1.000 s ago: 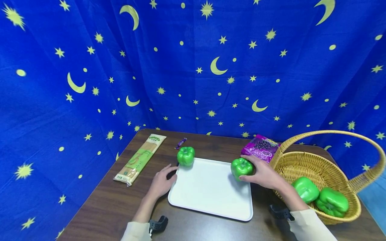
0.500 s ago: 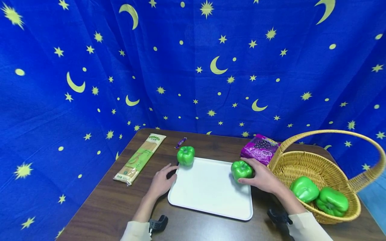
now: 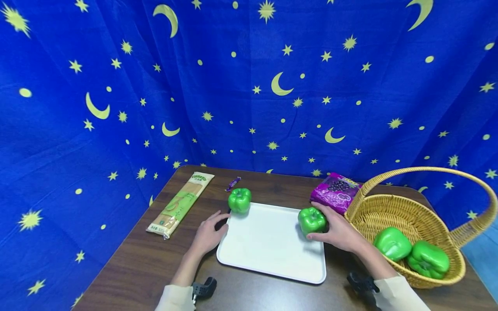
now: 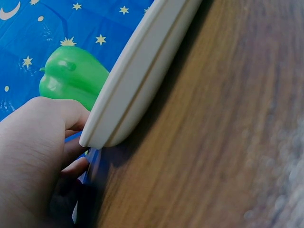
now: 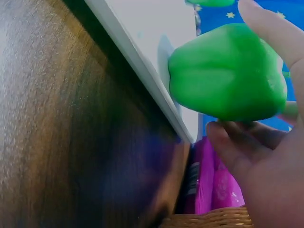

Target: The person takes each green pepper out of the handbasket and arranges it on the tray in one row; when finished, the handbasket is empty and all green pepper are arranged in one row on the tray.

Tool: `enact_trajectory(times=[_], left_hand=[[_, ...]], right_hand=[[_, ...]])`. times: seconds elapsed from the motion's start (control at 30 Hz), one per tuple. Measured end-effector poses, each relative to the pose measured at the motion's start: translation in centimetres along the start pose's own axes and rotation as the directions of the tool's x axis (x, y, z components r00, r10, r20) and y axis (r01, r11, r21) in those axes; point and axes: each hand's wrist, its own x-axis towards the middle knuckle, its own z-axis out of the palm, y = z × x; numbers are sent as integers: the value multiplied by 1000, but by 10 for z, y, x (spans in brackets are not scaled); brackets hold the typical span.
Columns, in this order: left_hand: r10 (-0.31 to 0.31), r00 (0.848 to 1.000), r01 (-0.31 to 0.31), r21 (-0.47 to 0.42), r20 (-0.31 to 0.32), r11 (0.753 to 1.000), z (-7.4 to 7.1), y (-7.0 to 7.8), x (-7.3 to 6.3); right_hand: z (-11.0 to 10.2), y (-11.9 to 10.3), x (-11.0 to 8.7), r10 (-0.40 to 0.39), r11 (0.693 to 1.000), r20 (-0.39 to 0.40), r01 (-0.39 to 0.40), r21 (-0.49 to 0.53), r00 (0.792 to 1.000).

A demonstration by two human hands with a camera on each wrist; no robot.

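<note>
On the white tray (image 3: pixel 270 246), my right hand (image 3: pixel 342 229) holds a green bell pepper (image 3: pixel 311 221) near the right side. The thumb and fingers lie on opposite sides of the pepper, whose base is at the tray surface in the right wrist view. At the far left corner of the tray stands a second green bell pepper (image 3: pixel 239 200). My left hand (image 3: pixel 209 234) rests by the tray's left edge, its fingertips right at the rim and its fingers relaxed. In the left wrist view, part of that hand is in shadow beside the tray corner (image 4: pixel 118 95).
A wicker basket (image 3: pixel 373 216) with a tall handle stands at the right, holding two green bell peppers (image 3: pixel 393 244). Behind the tray lie a purple bag (image 3: pixel 332 193) with grapes pictured and a small purple wrapped candy (image 3: pixel 233 184). A long noodle packet (image 3: pixel 183 205) lies left.
The bell pepper in my right hand has shifted slightly toward me, and that hand has moved a little with it. My left hand and the tray stay in place.
</note>
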Motion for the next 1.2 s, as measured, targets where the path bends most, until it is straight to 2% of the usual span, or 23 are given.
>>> enact_trajectory(times=[0.23, 0.43, 0.53, 0.67, 1.0, 1.2], left_hand=[[3, 1000, -3, -1, -2, 1000, 0, 0, 0], [18, 1000, -18, 0, -5, 1000, 0, -1, 1], [14, 1000, -14, -5, -8, 1000, 0, -1, 1], [15, 1000, -15, -3, -8, 1000, 0, -2, 1], [33, 999, -33, -5, -5, 999, 1, -3, 2], [23, 1000, -23, 4, -3, 1000, 1, -4, 1]], right_hand=[[-2, 3, -5, -33, 998, -8, 34, 60, 999], [0, 9, -7, -31, 968, -15, 33, 249, 999], [4, 12, -7, -5, 954, -1, 5, 300, 1000], [9, 14, -8, 26, 960, 9, -28, 278, 1000], [13, 16, -7, 46, 950, -20, -38, 310, 999], [13, 12, -3, 45, 960, -24, -37, 278, 999]])
